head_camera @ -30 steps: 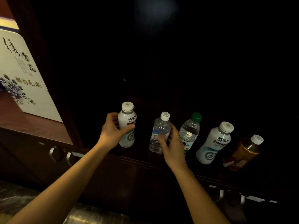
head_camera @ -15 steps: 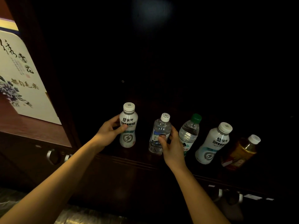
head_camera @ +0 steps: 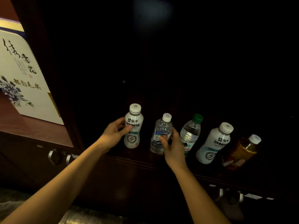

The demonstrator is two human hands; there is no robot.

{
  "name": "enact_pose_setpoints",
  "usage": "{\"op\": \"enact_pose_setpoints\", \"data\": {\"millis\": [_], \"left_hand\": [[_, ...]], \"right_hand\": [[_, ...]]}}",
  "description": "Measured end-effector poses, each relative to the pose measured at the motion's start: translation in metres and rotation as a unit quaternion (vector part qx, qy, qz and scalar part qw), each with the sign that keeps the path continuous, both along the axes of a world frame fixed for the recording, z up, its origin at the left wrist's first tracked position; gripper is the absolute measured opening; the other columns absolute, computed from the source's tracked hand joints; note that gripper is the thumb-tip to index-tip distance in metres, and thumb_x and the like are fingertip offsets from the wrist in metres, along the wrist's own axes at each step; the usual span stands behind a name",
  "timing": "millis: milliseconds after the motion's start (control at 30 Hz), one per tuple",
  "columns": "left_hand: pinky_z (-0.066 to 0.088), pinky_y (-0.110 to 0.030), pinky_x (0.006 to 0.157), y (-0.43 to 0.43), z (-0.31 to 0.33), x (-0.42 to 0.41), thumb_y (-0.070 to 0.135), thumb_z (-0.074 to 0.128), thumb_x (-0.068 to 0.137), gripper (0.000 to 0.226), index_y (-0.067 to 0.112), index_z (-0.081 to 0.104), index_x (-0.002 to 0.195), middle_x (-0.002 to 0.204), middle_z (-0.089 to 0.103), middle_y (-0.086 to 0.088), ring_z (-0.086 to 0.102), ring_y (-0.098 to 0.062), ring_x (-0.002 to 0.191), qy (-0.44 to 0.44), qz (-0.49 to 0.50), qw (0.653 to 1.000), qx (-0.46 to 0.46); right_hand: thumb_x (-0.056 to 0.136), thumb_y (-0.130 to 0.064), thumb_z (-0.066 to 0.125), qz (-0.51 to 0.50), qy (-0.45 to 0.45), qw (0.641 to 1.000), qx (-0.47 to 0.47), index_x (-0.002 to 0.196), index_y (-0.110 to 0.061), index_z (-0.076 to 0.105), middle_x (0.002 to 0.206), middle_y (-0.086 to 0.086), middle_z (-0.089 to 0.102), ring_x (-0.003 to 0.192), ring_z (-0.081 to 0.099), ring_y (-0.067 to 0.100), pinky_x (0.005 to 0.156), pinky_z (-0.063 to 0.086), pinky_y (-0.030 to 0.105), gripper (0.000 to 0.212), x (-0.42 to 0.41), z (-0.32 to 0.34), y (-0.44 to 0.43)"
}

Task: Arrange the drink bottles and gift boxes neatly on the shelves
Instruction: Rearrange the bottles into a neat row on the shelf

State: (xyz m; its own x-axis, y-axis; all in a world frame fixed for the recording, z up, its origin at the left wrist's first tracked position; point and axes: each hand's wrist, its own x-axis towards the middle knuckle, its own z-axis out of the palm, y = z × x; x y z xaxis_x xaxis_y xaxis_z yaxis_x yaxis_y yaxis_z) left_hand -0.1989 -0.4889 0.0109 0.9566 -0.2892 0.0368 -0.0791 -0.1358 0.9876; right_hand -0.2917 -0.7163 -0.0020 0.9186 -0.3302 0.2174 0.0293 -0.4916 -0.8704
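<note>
Both arms reached up to the shelf's front edge [head_camera: 129, 160]. The left hand [head_camera: 113, 135] gripped the white bottle [head_camera: 133, 128]; the right hand [head_camera: 173, 147] clasped the clear bottle [head_camera: 160, 135], both standing upright there.

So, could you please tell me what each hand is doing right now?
Left hand: closed around the white milk-drink bottle.
Right hand: closed around the clear water bottle.

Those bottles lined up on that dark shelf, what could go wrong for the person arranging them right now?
The right hand grips the clear water bottle close beside the green-capped bottle; a nudge might tip it. All five bottles stand near the shelf's front edge, so one could topple off. The dim light may hide misalignment.
</note>
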Motion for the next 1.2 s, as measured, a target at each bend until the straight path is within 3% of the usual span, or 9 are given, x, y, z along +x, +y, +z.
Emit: {"op": "enact_pose_setpoints", "data": {"millis": [233, 433, 633, 733, 833, 933, 1033, 1100, 1200], "left_hand": [[0.045, -0.014, 0.085, -0.024, 0.0, -0.003, 0.025, 0.068, 0.091, 0.046, 0.026, 0.053, 0.134, 0.124, 0.062, 0.012, 0.054, 0.003, 0.115, -0.005, -0.021, 1.0, 0.011], [0.047, -0.01, 0.079, -0.04, -0.003, -0.006, 0.028, 0.069, 0.09, 0.045, 0.029, 0.053, 0.133, 0.125, 0.061, 0.016, 0.054, 0.003, 0.116, -0.007, -0.029, 1.0, 0.003], [0.046, -0.009, 0.078, -0.041, -0.007, -0.007, 0.032, 0.069, 0.09, 0.04, 0.039, 0.054, 0.126, 0.12, 0.06, 0.022, 0.053, 0.01, 0.111, 0.002, -0.021, 1.0, 0.002], [0.043, -0.015, 0.086, -0.042, -0.009, -0.006, 0.034, 0.069, 0.09, 0.045, 0.032, 0.054, 0.133, 0.124, 0.059, 0.02, 0.051, 0.008, 0.114, -0.002, -0.016, 1.0, 0.003], [0.041, -0.014, 0.087, -0.043, -0.011, -0.006, 0.033, 0.068, 0.091, 0.042, 0.032, 0.055, 0.131, 0.123, 0.06, 0.021, 0.05, 0.009, 0.113, -0.006, -0.011, 1.0, 0.005], [0.04, -0.013, 0.085, -0.044, -0.011, -0.008, 0.032, 0.067, 0.091, 0.045, 0.029, 0.055, 0.134, 0.122, 0.059, 0.021, 0.049, 0.01, 0.111, -0.004, -0.007, 1.0, 0.005], [0.04, -0.015, 0.087, -0.044, -0.011, -0.009, 0.031, 0.066, 0.092, 0.049, 0.025, 0.053, 0.139, 0.127, 0.059, 0.015, 0.051, 0.005, 0.114, -0.005, -0.003, 1.0, 0.01], [0.041, -0.019, 0.092, -0.044, -0.009, -0.009, 0.03, 0.066, 0.093, 0.05, 0.022, 0.052, 0.14, 0.131, 0.06, 0.009, 0.051, -0.003, 0.12, -0.003, -0.001, 1.0, 0.008], [0.041, -0.017, 0.09, -0.044, -0.008, -0.011, 0.028, 0.065, 0.093, 0.051, 0.021, 0.051, 0.141, 0.133, 0.059, 0.006, 0.05, -0.008, 0.124, 0.002, -0.001, 1.0, 0.003]], "right_hand": [[0.098, -0.045, 0.058, 0.007, -0.005, 1.0, 0.008, 0.149, -0.026, 0.04, 0.136, -0.009, 0.061, 0.127, 0.056, 0.008, 0.105, 0.05, 0.043, 0.057, -0.001, -0.001, -0.001], [0.098, -0.037, 0.062, 0.018, -0.011, 1.0, 0.021, 0.149, -0.026, 0.04, 0.137, -0.009, 0.061, 0.128, 0.055, 0.006, 0.106, 0.05, 0.04, 0.056, 0.0, -0.005, -0.006], [0.096, -0.056, 0.056, 0.008, 0.024, 0.999, 0.031, 0.138, -0.04, 0.049, 0.118, -0.03, 0.06, 0.109, 0.057, -0.015, 0.086, 0.042, 0.008, 0.046, -0.022, -0.008, -0.015], [0.097, -0.052, 0.051, -0.084, -0.012, 0.996, -0.034, 0.107, -0.028, 0.067, 0.09, -0.017, 0.07, 0.083, 0.067, -0.004, 0.071, 0.054, 0.019, 0.031, -0.045, -0.016, -0.033], [0.097, -0.038, 0.06, -0.148, -0.066, 0.986, -0.048, 0.094, -0.022, 0.065, 0.078, -0.011, 0.068, 0.074, 0.066, 0.0, 0.06, 0.052, 0.03, 0.018, -0.06, -0.019, -0.054], [0.094, -0.033, 0.068, -0.179, -0.062, 0.981, -0.045, 0.107, -0.018, 0.058, 0.097, -0.002, 0.065, 0.087, 0.065, 0.01, 0.072, 0.055, 0.037, 0.023, -0.063, -0.02, -0.07], [0.094, -0.039, 0.067, -0.13, -0.005, 0.991, -0.014, 0.14, -0.018, 0.044, 0.138, -0.001, 0.055, 0.124, 0.054, 0.016, 0.1, 0.05, 0.039, 0.056, -0.057, -0.018, -0.075], [0.094, -0.042, 0.065, -0.067, 0.014, 0.997, 0.021, 0.153, -0.02, 0.033, 0.147, -0.009, 0.049, 0.133, 0.046, 0.003, 0.109, 0.044, 0.033, 0.07, -0.05, -0.016, -0.075], [0.097, -0.035, 0.062, -0.017, 0.011, 0.999, 0.048, 0.153, -0.022, 0.037, 0.129, -0.029, 0.053, 0.109, 0.049, -0.028, 0.09, 0.047, 0.005, 0.062, -0.041, -0.02, -0.076]]}}
